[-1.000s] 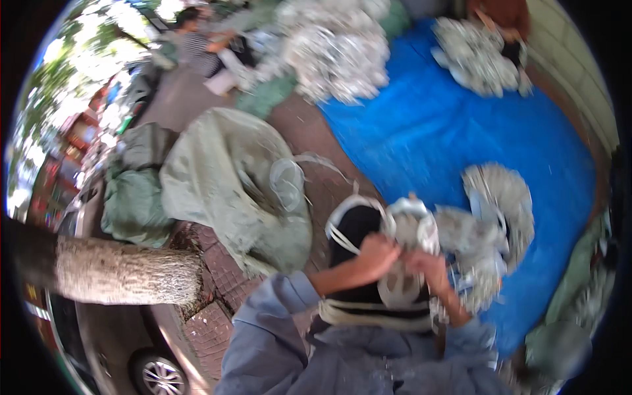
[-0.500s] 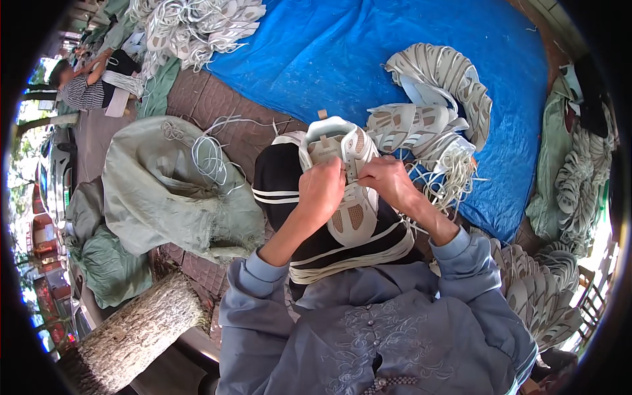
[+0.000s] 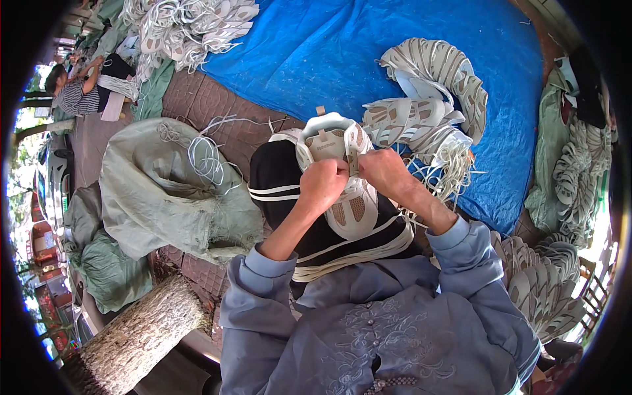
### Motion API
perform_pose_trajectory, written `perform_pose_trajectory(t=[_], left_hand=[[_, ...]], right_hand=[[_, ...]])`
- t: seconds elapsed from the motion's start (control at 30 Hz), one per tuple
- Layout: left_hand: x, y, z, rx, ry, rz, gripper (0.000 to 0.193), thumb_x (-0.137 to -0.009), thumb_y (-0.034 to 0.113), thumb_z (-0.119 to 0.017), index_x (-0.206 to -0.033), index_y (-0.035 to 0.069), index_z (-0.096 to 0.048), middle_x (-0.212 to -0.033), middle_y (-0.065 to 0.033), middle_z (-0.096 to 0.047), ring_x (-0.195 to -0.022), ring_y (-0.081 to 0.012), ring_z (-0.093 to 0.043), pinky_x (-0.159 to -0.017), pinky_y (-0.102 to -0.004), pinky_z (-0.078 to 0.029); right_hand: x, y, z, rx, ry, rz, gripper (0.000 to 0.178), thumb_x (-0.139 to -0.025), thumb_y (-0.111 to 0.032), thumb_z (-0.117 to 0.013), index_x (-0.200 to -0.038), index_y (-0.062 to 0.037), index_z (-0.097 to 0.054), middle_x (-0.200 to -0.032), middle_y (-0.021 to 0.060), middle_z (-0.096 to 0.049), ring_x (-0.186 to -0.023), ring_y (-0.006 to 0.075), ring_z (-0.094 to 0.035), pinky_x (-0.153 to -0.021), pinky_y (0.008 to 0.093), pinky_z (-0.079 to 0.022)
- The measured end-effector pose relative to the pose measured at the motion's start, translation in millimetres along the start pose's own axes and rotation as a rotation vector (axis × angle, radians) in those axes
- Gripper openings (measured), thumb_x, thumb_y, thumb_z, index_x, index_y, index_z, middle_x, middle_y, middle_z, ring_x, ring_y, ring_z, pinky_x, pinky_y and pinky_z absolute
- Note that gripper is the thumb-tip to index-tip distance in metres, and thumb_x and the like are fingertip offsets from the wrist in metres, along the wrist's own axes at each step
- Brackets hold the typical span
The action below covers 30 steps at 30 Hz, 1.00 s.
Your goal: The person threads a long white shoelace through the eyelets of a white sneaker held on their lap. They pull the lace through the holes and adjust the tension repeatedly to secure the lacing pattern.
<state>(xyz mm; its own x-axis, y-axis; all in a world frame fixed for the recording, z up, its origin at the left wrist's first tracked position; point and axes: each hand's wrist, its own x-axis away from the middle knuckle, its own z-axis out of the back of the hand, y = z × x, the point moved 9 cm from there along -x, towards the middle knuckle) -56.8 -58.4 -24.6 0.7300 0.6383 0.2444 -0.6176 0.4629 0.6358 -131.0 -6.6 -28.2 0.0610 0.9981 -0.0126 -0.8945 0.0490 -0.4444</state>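
A white and beige sneaker upper (image 3: 353, 214) lies across my lap, its toe toward me and its collar away. Both my hands work at its eyelet area, just below the wide tongue (image 3: 327, 146). My left hand (image 3: 324, 184) is closed at the left side of the opening. Opposite it, my right hand (image 3: 384, 172) pinches the right eyelet edge (image 3: 354, 161). The fingertips of the two hands are close together, and any lace between them is too small to make out. A bundle of cream laces (image 3: 355, 258) lies across the dark cloth on my lap.
A blue tarp (image 3: 316, 59) spreads ahead, with a curved row of stacked sneaker uppers (image 3: 454, 76) and tangled laces (image 3: 454, 171). At left are a grey-green sack (image 3: 131, 191), loose white laces (image 3: 209, 161) and a log (image 3: 141, 332). Another person (image 3: 82, 95) sits far left.
My right hand has shifted slightly away from me along the eyelet edge, its fingertips nearer my left ones. The tongue shows more fully in the opening.
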Motion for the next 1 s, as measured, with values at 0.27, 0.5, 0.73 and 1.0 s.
perform_pose_trajectory(t=[0.27, 0.5, 0.73, 1.0], left_hand=[[-5, 11, -11, 0.047, 0.009, -0.122, 0.016, -0.073, 0.012, -0.049, -0.074, 0.006, -0.064, -0.068, -0.0177, -0.059, -0.066, -0.0356, -0.058, -0.062, -0.0429, -0.046], [-16, 15, -23, -0.169, -0.171, -0.178, 0.013, -0.074, 0.010, -0.051, -0.072, 0.007, -0.063, -0.066, -0.0162, -0.060, -0.064, -0.0345, -0.059, -0.059, -0.0432, -0.046], [8, 42, -4, -0.568, -0.002, -0.574, 0.006, -0.069, 0.007, -0.056, -0.072, 0.005, -0.051, -0.060, -0.0106, -0.053, -0.053, -0.0257, -0.058, -0.047, -0.0361, -0.046], [24, -46, 106, 0.852, 0.164, 0.203, 0.014, -0.083, 0.012, -0.055, -0.086, -0.001, -0.058, -0.062, -0.0034, -0.054, -0.046, -0.0088, -0.047, -0.040, -0.0219, -0.036]], right_hand=[[9, -3, 16, -0.103, 0.207, 0.036, 0.011, -0.067, -0.007, -0.057, -0.060, 0.0006, -0.059, -0.061, 0.0156, -0.059, -0.055, 0.0256, -0.060, -0.052, 0.0350, -0.049], [25, 31, -7, -0.833, 0.200, -0.231, 0.011, -0.062, -0.002, -0.066, -0.067, -0.0016, -0.056, -0.060, 0.0055, -0.055, -0.054, 0.0139, -0.054, -0.050, 0.0270, -0.043], [18, 25, 2, -0.854, 0.227, -0.139, 0.017, -0.060, 0.000, -0.069, -0.070, -0.0006, -0.056, -0.066, 0.0061, -0.054, -0.058, 0.0150, -0.054, -0.054, 0.0268, -0.043], [8, -32, 36, -0.660, 0.240, 0.083, 0.018, -0.063, -0.007, -0.068, -0.080, -0.0044, -0.062, -0.070, 0.0085, -0.057, -0.062, 0.0200, -0.057, -0.057, 0.0300, -0.047]])
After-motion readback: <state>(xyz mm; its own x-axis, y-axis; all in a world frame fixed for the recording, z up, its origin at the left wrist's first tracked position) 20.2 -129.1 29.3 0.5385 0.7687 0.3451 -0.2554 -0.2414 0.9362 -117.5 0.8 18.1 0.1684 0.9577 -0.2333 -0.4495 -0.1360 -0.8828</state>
